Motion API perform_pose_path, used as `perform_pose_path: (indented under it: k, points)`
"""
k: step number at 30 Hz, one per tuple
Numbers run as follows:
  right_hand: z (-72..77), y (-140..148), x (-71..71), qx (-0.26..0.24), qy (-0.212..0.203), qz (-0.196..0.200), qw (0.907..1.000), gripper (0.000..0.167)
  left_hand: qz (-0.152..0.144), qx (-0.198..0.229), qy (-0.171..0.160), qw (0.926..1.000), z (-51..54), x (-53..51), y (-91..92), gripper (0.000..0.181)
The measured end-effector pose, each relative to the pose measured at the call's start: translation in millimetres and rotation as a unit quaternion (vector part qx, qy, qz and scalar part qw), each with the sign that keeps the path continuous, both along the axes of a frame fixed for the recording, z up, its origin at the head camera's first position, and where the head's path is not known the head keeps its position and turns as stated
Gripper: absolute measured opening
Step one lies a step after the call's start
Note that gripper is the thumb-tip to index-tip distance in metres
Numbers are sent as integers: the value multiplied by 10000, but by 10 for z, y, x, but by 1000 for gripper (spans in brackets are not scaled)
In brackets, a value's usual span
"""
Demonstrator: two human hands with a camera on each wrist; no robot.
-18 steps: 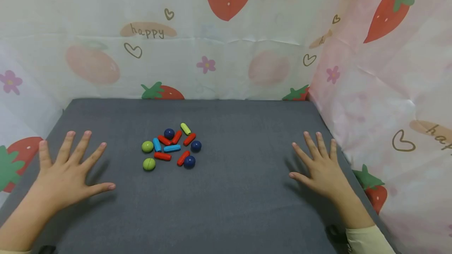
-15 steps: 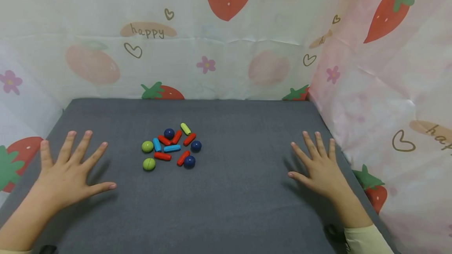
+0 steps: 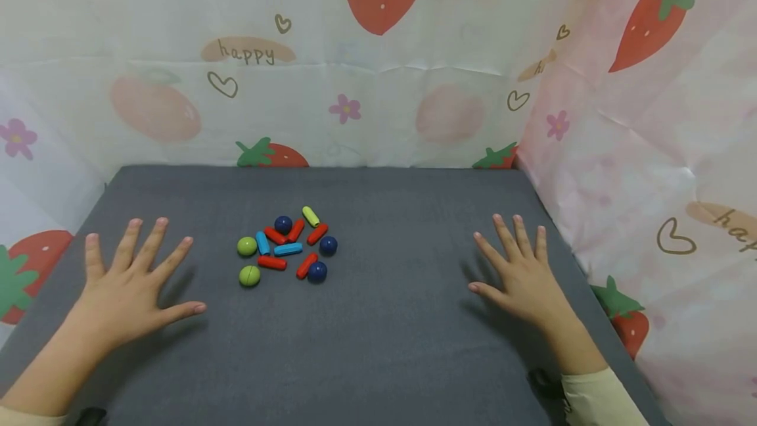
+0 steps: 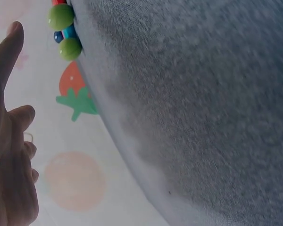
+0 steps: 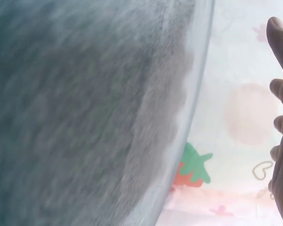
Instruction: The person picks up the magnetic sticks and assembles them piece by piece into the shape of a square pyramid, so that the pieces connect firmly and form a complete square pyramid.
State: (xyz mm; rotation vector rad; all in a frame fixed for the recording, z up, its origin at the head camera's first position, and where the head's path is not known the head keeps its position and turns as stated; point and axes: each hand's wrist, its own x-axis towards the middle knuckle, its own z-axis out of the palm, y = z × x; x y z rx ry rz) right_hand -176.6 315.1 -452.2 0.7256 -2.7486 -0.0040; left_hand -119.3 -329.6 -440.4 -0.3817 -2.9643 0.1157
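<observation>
A cluster of small beads lies left of centre on the dark grey cloth (image 3: 378, 347). Round ones are green (image 3: 250, 275) and dark blue (image 3: 317, 272); long ones are red (image 3: 272, 262), light blue (image 3: 288, 249) and one yellow-green (image 3: 310, 216). To the left of the cluster hovers my left hand (image 3: 127, 298), fingers spread and holding nothing. My right hand (image 3: 526, 284), far to the right of the beads, is likewise spread above the cloth with nothing in it. In the left wrist view, a green bead (image 4: 61, 17) shows beyond the thumb.
A white sheet (image 3: 378, 97) printed with strawberries and hearts hangs behind the table. Pinkish printed sheet (image 3: 680, 169) runs along the right side, and more hangs at the left. Bare grey cloth lies between the beads and my right hand.
Both hands have drifted inward: the left one to the right, the right one to the left and slightly farther forward. The beads lie where they were.
</observation>
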Motion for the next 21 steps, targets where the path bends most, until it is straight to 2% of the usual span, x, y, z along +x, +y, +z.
perform_pose_path:
  k: [9, 14, 21]
  points:
    - [3, -200, -49, -185, -59, 95, 9998, 93, -158, 82, 51, 9998, -12, -52, 157, 119]
    - [25, -337, -79, -391, -47, 193, 9990, 92, -307, 389, -53, 9988, -5, -89, 295, 120]
    - [14, -520, -111, -602, -102, 292, 9977, 89, -560, 755, -6, 9956, 16, -138, 444, 120]
